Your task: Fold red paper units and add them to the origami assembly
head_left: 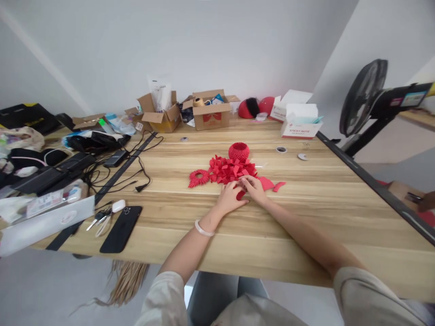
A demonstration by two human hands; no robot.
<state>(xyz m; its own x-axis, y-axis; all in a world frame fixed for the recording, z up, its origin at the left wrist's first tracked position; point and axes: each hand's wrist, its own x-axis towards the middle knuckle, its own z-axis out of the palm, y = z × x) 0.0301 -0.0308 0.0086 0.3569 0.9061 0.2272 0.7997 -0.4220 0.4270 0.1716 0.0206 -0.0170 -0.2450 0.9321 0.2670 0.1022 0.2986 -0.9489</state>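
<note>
My left hand (231,198) and my right hand (253,190) meet over the table, fingers closed around a small red paper piece (241,195). Just beyond them lies a heap of folded red paper pieces (231,169). Behind the heap stands a round red paper bowl shape (239,151) built from folded pieces. To the left of the heap rests a red ring of folded pieces (199,178). Flat red paper (267,183) lies right of my right hand, with a short red strip (279,186) beside it.
Left of my arms are a black phone (121,229), keys (99,217) and a white earphone case (118,206). Cables and a black plug (140,187) lie farther back. Cardboard boxes (212,117) and a sticky note box (299,121) line the wall. A fan (363,97) stands right.
</note>
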